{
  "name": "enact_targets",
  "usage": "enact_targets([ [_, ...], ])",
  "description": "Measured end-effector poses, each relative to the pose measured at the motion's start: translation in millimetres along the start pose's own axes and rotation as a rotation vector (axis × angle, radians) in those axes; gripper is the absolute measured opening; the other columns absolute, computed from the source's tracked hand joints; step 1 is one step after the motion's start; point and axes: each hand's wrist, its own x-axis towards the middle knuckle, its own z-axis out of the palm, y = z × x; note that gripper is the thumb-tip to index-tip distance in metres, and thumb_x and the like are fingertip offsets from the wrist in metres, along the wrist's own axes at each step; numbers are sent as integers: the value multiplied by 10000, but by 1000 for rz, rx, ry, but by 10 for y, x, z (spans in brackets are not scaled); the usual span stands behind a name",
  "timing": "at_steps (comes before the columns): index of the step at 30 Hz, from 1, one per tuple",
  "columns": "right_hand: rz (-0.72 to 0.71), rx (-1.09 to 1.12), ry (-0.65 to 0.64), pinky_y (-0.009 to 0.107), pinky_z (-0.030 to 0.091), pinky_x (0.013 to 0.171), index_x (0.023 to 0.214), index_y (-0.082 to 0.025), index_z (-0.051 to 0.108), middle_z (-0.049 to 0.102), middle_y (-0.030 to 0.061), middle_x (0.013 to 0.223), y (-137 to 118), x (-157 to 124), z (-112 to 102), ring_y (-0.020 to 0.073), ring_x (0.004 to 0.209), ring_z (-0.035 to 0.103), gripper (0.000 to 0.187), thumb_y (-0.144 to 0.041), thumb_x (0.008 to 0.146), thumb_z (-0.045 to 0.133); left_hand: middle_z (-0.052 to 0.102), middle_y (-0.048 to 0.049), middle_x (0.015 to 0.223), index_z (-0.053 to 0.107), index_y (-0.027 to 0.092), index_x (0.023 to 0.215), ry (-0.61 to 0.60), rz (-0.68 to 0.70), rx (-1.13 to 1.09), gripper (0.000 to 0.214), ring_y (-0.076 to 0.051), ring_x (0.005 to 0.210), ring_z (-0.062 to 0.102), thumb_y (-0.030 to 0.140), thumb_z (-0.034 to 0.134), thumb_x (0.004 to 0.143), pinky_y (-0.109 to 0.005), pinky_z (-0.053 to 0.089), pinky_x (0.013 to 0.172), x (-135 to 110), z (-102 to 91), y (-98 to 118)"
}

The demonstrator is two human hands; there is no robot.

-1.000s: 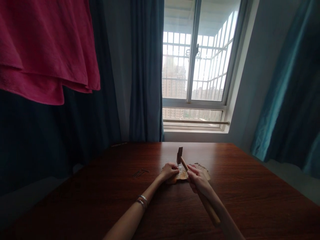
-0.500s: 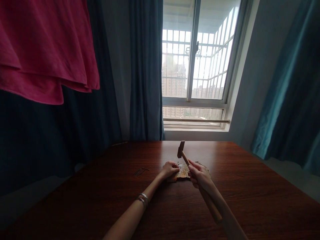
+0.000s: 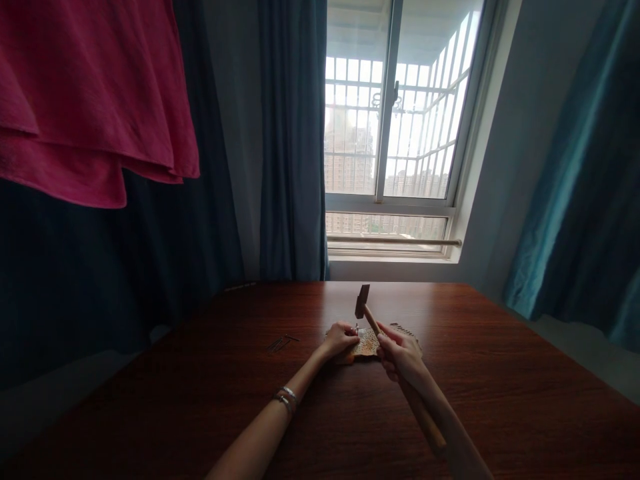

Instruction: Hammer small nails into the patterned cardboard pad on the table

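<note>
My right hand (image 3: 401, 357) is closed round the wooden handle of a hammer (image 3: 363, 302), whose dark metal head hangs a little above a small piece of wood (image 3: 367, 343) lying on the table. My left hand (image 3: 340, 338) rests on the left edge of that wood with its fingers pinched on a thin upright nail (image 3: 357, 328) just below the hammer head. The handle's rear end runs back along my right forearm. Bracelets circle my left wrist.
Several loose nails (image 3: 281, 343) lie on the dark wooden table (image 3: 200, 400) left of my left hand. Behind the table are a window (image 3: 395, 133) and blue curtains (image 3: 293, 140). A pink cloth (image 3: 90, 100) hangs at upper left.
The hammer head rose from close above the nail to a higher position, then stayed about level. My left hand has kept its place on the wood.
</note>
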Motion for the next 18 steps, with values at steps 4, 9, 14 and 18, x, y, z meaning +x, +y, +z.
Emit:
enact_targets([
  [4,59,-13,-6,148,239,272,1377,-173,368,466,-70,519,55,23,1,46,315,353,757,-426,705,609,664,-7,676,696,149,670,7,-15,11,252,-139,657,545,390,623,685,-217,341,596,6,4,-7],
  [9,36,-32,6,146,235,274,1373,-172,376,468,-70,516,40,48,-12,47,315,361,735,-411,714,597,670,-12,681,702,156,682,0,-36,6,256,-144,655,554,400,625,682,-221,347,600,3,-9,0],
  [14,3,-51,10,152,246,273,1365,-176,395,466,-69,528,20,21,8,45,316,361,724,-428,715,590,675,-12,691,697,155,681,-5,-48,6,258,-146,667,558,402,624,687,-217,353,605,-7,-14,24],
  [18,57,-76,-8,156,240,265,1380,-173,371,451,-78,506,51,29,25,46,304,344,751,-427,708,588,678,-15,713,702,150,702,7,-25,11,252,-140,668,555,392,635,684,-212,354,604,4,-6,10],
])
